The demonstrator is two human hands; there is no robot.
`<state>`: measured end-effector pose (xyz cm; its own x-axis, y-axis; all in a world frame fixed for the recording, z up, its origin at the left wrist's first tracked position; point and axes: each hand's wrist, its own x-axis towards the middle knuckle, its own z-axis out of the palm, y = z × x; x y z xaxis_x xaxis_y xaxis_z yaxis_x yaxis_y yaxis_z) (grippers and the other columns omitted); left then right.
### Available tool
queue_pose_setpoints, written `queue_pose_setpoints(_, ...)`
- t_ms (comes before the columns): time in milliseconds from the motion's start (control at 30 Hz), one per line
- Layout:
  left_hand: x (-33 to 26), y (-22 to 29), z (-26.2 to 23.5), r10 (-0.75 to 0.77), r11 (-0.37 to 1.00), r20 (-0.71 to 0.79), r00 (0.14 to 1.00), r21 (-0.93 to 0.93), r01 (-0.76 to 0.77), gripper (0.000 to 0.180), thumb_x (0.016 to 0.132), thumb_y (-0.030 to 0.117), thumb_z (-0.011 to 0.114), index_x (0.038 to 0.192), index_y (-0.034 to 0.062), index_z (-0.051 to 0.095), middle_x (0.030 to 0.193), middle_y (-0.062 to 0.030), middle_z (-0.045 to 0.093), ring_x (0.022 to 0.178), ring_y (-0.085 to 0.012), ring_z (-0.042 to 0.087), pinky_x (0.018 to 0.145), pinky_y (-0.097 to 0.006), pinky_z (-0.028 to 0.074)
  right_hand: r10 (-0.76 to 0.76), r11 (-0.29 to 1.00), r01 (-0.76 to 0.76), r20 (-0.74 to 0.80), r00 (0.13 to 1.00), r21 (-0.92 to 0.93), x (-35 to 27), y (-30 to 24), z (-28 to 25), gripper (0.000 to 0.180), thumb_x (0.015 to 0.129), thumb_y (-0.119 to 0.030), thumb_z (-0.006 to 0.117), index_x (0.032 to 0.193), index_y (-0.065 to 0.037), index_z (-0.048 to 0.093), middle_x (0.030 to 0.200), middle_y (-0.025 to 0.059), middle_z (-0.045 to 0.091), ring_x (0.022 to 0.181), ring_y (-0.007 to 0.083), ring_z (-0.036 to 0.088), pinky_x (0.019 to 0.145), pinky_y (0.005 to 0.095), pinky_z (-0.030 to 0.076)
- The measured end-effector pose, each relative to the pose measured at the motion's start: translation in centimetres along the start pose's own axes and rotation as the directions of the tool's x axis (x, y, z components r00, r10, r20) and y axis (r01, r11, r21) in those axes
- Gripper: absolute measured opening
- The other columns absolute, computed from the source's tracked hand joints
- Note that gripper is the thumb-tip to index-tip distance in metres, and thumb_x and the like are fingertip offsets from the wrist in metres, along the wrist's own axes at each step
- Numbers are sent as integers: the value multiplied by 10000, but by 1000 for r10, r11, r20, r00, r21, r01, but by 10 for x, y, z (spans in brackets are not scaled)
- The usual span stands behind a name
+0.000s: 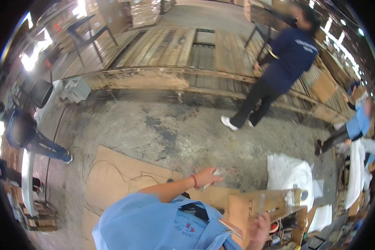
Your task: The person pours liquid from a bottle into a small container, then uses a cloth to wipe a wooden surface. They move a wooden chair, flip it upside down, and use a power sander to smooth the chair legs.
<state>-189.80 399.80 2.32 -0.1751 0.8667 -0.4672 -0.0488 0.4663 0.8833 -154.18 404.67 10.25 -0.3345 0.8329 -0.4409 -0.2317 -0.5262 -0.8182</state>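
My left hand (206, 177), with a red beaded bracelet (193, 180) at the wrist, reaches out ahead of my chest. Its fingers are closed around a small pale, shiny object (217, 172) whose kind I cannot make out. My right hand (260, 227) is raised at the lower right, blurred, with the fingers bent around a thin, whitish, see-through strip (262, 201) that points upward. Just beyond that hand stands a brown cardboard panel (239, 208). Beside it is an open box (299, 225) of mixed small items, with a tape roll (304, 195) at its far corner.
Flat cardboard (108, 166) with a thin cable covers the floor at left. White sheeting (289, 173) lies at right. A long wooden slatted platform (154, 77) crosses ahead, where a person in dark blue (287, 58) stands. Other people are at far left and far right.
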Motion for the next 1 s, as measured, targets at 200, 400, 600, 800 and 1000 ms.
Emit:
queue_pose_setpoints(200,-98,-29,-141,27,818,-213,977,-557,-144,205,860,146,724,968,53,577,829,-43,631,706,-118,601,641,-268,490,393,903,-426,502,770,-53,79,115,253,285,989,-99,494,1264,-31,530,968,74,624,764,170,609,691,348,525)
queue_pose_setpoints(400,-170,-16,-213,33,659,-724,689,-503,-560,275,837,105,742,1035,30,567,854,-33,626,773,-109,592,660,-272,491,558,830,-318,667,493,-459,75,168,413,310,1014,-104,449,1303,-3,498,963,90,627,746,177,627,705,337,545)
queue_pose_setpoints(600,-201,-33,-236,-29,838,-902,431,-257,-481,289,828,80,741,1043,33,553,832,-12,599,747,-82,562,639,-255,479,626,766,-111,694,357,-633,51,178,471,300,1013,-117,472,1284,6,506,913,87,633,761,165,637,698,319,544)
queue_pose_setpoints(800,-176,-10,-232,129,914,-794,594,-138,-382,294,831,97,746,1060,40,572,885,-18,632,809,-76,582,694,-263,501,521,817,5,742,422,-577,79,162,447,193,1017,-158,490,1128,-24,574,773,33,570,665,134,565,619,278,488)
queue_pose_setpoints(1000,-126,10,-211,226,921,-571,789,-139,-364,336,817,144,773,1066,15,588,926,-31,653,852,-68,576,742,-267,504,393,916,-208,663,638,-343,89,146,389,224,1021,-282,520,897,-95,514,687,-23,410,544,89,361,489,248,336)
